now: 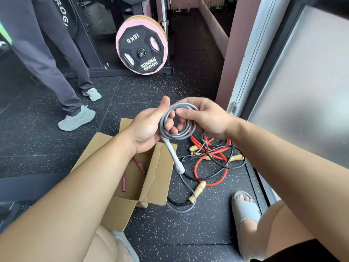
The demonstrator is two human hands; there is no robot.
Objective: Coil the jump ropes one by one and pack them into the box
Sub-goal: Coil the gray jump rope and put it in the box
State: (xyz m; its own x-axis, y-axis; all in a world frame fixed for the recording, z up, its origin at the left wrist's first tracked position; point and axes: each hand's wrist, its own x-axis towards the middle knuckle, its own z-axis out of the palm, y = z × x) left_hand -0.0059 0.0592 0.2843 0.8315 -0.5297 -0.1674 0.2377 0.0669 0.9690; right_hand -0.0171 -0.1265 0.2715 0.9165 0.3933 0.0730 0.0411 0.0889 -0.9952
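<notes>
**Finishing the grey coil**

Above the box (158, 176), our left hand (149, 127) curls its fingers through the grey jump rope (162, 125); our right hand (205, 118) pinches the loops' right side (a tail trails on the floor); we should wind evenly, tucking the white handle (174, 157) alongside.

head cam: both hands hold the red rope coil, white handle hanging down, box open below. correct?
Not quite: the coil is grey, not red. In the head view the left hand and right hand hold the grey rope coil, its white handle hanging down, with the box open below. The red rope lies tangled on the floor beside the box.
</notes>
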